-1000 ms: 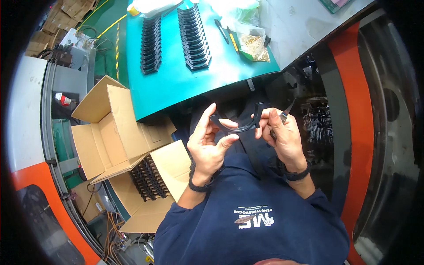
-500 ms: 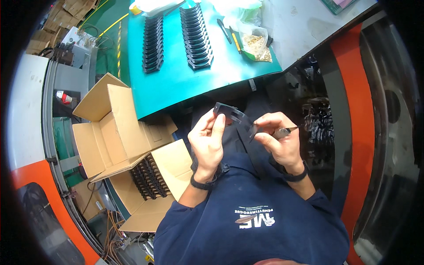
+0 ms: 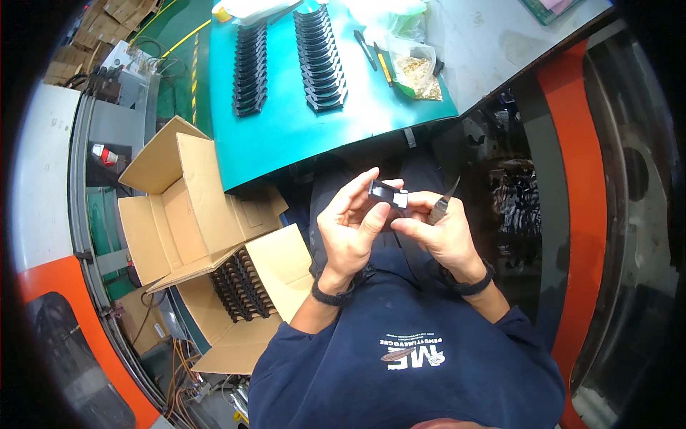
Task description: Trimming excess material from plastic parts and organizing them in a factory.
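A glossy black curved plastic part (image 3: 388, 194) is held up in front of my body, just short of the table edge. My left hand (image 3: 346, 232) grips one end between thumb and fingers. At the other end, the thumb and forefinger of my right hand (image 3: 451, 239) are at the part; whether they pinch it is hard to see. A small pointed knife (image 3: 439, 210) is also tucked in my right hand, its blade pointing up and away from the part. Two rows of similar black parts, a left row (image 3: 249, 75) and a right row (image 3: 321, 64), lie on the green tabletop (image 3: 286, 146).
An open cardboard box (image 3: 163, 222) stands at left, and another box (image 3: 279, 268) below it holds stacked black parts (image 3: 241, 287). On the table are a black pen (image 3: 365, 51), a yellow pen-like tool (image 3: 384, 66) and a clear bag (image 3: 416, 71). An orange machine frame (image 3: 577, 179) rises at right.
The part has been turned and now looks shorter, seen more end-on. My hands have come closer together, and the knife blade has swung from pointing right to pointing up.
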A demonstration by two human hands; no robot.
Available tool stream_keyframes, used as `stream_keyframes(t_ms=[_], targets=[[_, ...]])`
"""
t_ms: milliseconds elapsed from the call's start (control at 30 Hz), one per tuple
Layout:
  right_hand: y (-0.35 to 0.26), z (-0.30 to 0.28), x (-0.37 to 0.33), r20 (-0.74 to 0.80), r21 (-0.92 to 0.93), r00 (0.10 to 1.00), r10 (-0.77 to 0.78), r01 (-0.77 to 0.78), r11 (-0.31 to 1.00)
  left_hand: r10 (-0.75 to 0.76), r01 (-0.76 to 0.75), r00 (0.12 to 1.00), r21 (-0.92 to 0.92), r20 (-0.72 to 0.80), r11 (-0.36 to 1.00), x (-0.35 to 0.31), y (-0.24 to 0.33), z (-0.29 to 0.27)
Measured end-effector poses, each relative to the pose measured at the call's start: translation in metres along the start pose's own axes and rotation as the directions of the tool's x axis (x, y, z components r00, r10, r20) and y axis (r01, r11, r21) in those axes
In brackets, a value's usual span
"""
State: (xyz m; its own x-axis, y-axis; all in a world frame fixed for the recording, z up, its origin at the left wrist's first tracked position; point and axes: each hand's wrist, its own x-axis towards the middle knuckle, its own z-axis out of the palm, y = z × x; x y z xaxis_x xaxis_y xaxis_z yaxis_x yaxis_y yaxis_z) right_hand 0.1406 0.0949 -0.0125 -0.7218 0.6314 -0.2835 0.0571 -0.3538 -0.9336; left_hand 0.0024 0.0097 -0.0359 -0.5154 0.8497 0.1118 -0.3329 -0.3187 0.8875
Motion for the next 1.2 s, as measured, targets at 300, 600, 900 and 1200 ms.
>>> stream_keyframes(t_ms=[300, 600, 900, 1200], targets=[[-0.001, 0.0, 0.0, 0.003, 0.16, 1.0, 0.023, -0.023, 0.987, -0.023, 0.025, 0.999, -0.036, 0.043, 0.999, 0.001, 0.0, -0.003], [0.005, -0.01, 0.009, 0.2, 0.566, 0.975, 0.098, -0.197, 0.8, 0.359, -0.399, 0.917, 0.403, 0.175, 0.824, 0.007, -0.026, -0.004], [-0.006, -0.012, 0.005, 0.035, 0.172, 0.997, 0.069, -0.074, 0.982, 0.124, -0.047, 0.984, -0.486, 0.127, 0.873, 0.006, -0.007, -0.007], [-0.003, -0.018, 0.003, 0.002, 0.102, 1.0, -0.01, 0.01, 0.995, -0.056, 0.119, 0.992, -0.715, 0.111, 0.689, 0.003, -0.001, -0.014]])
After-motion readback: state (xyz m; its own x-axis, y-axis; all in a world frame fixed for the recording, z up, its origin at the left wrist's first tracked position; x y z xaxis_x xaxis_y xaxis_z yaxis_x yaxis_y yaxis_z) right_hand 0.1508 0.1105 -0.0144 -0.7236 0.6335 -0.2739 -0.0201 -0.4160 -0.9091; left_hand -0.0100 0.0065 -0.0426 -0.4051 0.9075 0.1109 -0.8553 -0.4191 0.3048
